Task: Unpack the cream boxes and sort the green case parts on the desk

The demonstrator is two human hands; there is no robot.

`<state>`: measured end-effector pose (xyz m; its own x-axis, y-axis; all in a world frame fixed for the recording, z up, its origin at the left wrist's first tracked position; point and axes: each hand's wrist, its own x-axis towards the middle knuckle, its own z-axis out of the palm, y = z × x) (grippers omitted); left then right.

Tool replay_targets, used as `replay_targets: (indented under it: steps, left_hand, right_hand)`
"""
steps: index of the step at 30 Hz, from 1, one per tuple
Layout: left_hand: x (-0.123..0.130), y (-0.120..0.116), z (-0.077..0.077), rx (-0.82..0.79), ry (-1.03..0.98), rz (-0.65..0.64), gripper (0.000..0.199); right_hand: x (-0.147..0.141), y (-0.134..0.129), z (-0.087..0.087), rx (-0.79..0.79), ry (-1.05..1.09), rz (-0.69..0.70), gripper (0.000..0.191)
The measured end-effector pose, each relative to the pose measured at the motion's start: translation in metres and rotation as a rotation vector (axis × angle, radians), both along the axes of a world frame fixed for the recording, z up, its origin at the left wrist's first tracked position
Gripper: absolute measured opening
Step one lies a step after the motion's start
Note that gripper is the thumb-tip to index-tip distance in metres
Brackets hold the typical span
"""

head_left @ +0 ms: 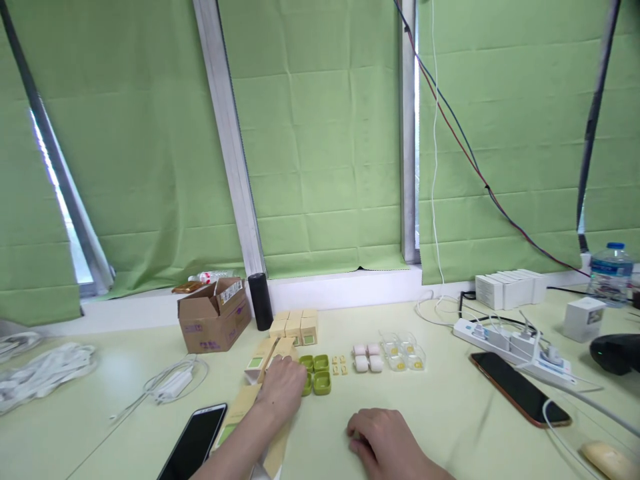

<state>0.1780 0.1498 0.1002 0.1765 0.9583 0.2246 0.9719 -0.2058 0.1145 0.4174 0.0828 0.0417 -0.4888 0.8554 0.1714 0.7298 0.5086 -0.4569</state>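
Note:
My left hand reaches over folded yellow cardboard cartons, its fingers curled down on them. The fingertips are hidden, so whatever they grip cannot be made out. Partly behind that hand are several small square green cups. On the table's near side my right hand rests with loosely curled fingers and nothing visible in it. More flat yellow cardboard lies under my left forearm. Right of the cups are small yellow pieces, then white-pink rounded pieces and clear plastic cups with yellow spots.
At the back are assembled yellow boxes, a black cylinder and an open brown carton. Phones lie at left and right. A power strip with cables, white boxes and a water bottle occupy the right.

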Motion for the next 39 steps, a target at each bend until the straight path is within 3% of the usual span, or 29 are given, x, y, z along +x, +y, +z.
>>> replay_targets:
  steps: [13, 20, 24, 27, 31, 35, 39]
  left_hand:
    - [0.001, -0.002, -0.002, 0.017, 0.114, -0.017, 0.030]
    - [0.006, -0.011, 0.011, 0.033, 0.253, -0.041, 0.029]
    - [0.022, -0.026, 0.013, 0.047, 0.341, -0.102, 0.030]
    - [0.043, -0.043, 0.001, 0.058, 0.382, -0.173, 0.027]
    - [0.066, -0.058, -0.030, 0.085, 0.422, -0.230, 0.024]
    - [0.070, -0.056, -0.061, 0.179, 0.485, -0.255, 0.019]
    - [0.066, -0.051, -0.077, 0.227, 0.517, -0.194, 0.030]
  right_hand:
    - [0.001, 0.001, -0.004, 0.009, -0.004, 0.005, 0.025]
    - [0.000, 0.001, -0.002, 0.004, -0.016, 0.004, 0.025]
    - [0.000, 0.001, -0.002, 0.017, -0.016, 0.018, 0.026]
    - [0.000, 0.001, -0.003, 0.034, -0.010, 0.015, 0.026]
    - [-0.001, 0.003, -0.007, 0.040, -0.014, 0.021, 0.027]
    - [-0.001, 0.005, -0.009, 0.044, -0.043, 0.019, 0.025]
    - [-0.001, 0.004, -0.009, 0.043, -0.032, 0.018, 0.025]
